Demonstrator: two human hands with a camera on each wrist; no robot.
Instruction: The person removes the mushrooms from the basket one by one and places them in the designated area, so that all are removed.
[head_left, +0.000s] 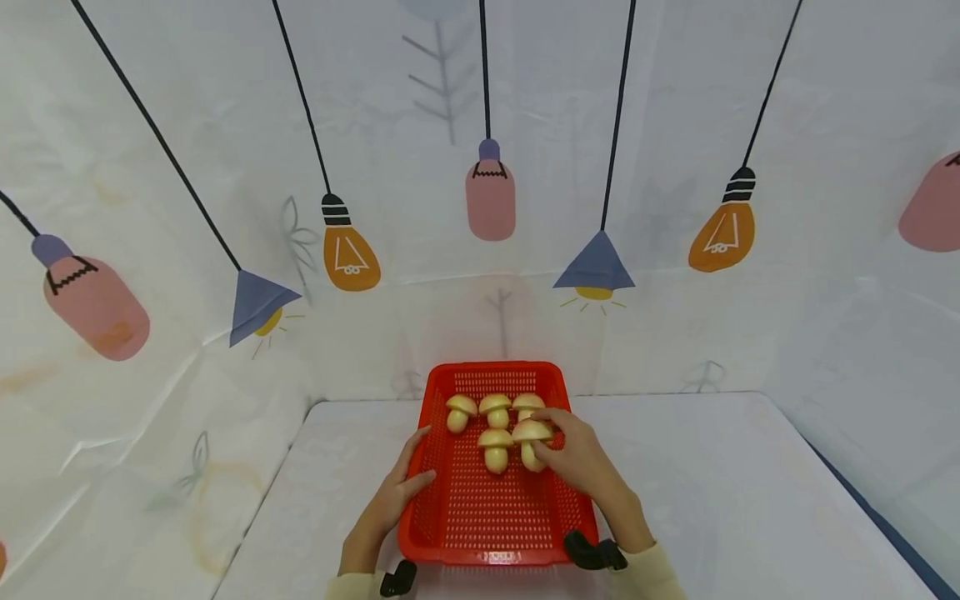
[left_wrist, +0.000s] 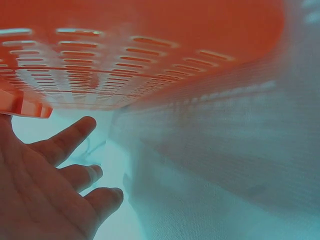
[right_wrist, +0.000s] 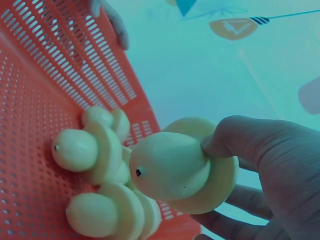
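Note:
In the head view, a red plastic basket point(head_left: 498, 508) with perforated walls stands on the table. My left hand point(head_left: 392, 498) holds its left rim, thumb over the edge and the other fingers outside; in the left wrist view several fingers point(left_wrist: 75, 142) extend below the rim. My right hand point(head_left: 585, 457) grips a toy mushroom point(head_left: 531, 432) above the basket's right side. Seen from the right wrist, the thumb presses the held mushroom's pale rounded stem point(right_wrist: 170, 165) where it meets the cap, with fingers behind. Several similar mushrooms point(head_left: 496, 450) lie in the basket's far half.
A white table point(head_left: 697, 483) extends on both sides of the basket. Behind it hangs a pale sheet point(head_left: 420, 317) printed with lamps and bulbs. Dark straps point(head_left: 594, 552) circle my wrists at the pale sleeve cuffs.

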